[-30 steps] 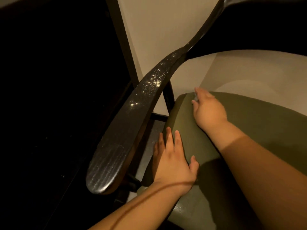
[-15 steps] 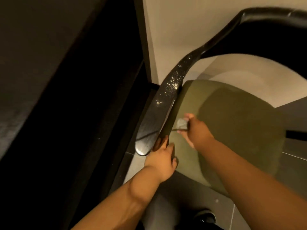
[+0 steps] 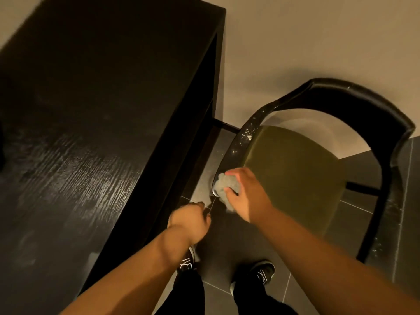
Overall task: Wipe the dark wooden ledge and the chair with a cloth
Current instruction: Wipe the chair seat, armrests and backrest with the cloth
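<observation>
From the head camera, the right hand point(image 3: 248, 197) grips a crumpled cloth point(image 3: 225, 184) against the front tip of the chair's point(image 3: 295, 178) speckled armrest point(image 3: 238, 142). The left hand point(image 3: 189, 220) is just beside it, blurred; I cannot tell its grip. The dark ledge point(image 3: 91, 110) stands to the left of the chair.

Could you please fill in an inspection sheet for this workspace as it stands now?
Surface: dark wooden ledge, glossy, grain showing.
Job's things: chair with olive seat; pale specks on its armrest beside the ledge; grey cloth bunched at that armrest's front end.
Clutter: nothing seen.
Grips: right hand holds the cloth on the armrest; left hand blurred, fingers curled, contents unclear.
Cables: one thin line by the left hand, unclear what.
Surroundings: dark floor tiles, cream wall, the person's shoes.
</observation>
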Demonstrator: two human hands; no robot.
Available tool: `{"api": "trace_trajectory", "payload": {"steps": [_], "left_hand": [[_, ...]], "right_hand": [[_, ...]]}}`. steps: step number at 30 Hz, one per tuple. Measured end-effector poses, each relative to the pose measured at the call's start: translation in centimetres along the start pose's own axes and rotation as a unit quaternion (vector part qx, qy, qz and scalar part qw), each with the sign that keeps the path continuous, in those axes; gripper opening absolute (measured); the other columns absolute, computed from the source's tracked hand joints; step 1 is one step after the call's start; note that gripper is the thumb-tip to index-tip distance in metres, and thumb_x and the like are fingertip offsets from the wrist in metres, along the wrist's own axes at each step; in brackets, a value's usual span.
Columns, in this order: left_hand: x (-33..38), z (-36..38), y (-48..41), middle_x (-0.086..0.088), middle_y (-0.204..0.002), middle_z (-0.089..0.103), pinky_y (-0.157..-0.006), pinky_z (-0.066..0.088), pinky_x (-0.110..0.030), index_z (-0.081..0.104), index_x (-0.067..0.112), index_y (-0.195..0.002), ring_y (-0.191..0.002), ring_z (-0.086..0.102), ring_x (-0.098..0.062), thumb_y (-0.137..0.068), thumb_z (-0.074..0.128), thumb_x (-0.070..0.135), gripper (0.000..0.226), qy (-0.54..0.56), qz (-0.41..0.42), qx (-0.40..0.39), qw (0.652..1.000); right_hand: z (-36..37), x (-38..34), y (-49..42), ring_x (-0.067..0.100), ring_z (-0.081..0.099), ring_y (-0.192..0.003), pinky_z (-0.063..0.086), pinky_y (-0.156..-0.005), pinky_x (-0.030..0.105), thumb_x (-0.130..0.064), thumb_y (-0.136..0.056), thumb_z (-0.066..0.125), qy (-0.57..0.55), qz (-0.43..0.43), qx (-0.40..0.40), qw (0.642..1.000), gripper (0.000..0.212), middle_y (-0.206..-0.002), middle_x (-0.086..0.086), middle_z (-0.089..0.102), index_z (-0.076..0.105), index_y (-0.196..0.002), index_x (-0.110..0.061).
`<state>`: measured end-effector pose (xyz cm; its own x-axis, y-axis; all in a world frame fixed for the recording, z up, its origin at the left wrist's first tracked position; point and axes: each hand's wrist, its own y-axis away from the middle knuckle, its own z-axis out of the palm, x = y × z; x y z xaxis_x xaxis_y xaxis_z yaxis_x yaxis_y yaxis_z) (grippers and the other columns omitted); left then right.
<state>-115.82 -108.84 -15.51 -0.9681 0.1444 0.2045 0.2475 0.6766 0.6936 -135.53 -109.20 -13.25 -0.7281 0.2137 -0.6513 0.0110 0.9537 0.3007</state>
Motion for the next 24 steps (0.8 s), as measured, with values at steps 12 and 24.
{"api": "trace_trajectory", "payload": {"steps": [12, 24], "left_hand": [[-0.8, -0.1, -0.5, -0.002, -0.117, 0.066, -0.091, 0.054, -0.040, 0.061, 0.026, -0.129, -0.107, 0.064, -0.026, -0.102, 0.045, 0.048, 0.038, 0.055, -0.116, 0.033, 0.991], [3.9, 1.7, -4.5, -0.007, -0.137, 0.062, -0.096, 0.052, -0.045, 0.052, 0.023, -0.141, -0.122, 0.059, -0.029, -0.107, 0.035, 0.054, 0.049, 0.217, -0.186, 0.138, 0.948]], "right_hand": [[3.9, 3.2, -4.9, 0.032, 0.039, -0.149, 0.021, -0.122, 0.044, -0.004, -0.070, 0.081, 0.295, -0.213, -0.108, 0.925, 0.079, -0.156, -0.001, 0.050, 0.059, -0.144, -0.024], [2.7, 7.2, -6.5, 0.031, 0.010, -0.159, 0.009, -0.128, 0.049, -0.028, -0.101, 0.054, 0.324, -0.323, -0.133, 0.880, 0.065, -0.170, 0.006, 0.024, 0.031, -0.160, -0.015]]}}
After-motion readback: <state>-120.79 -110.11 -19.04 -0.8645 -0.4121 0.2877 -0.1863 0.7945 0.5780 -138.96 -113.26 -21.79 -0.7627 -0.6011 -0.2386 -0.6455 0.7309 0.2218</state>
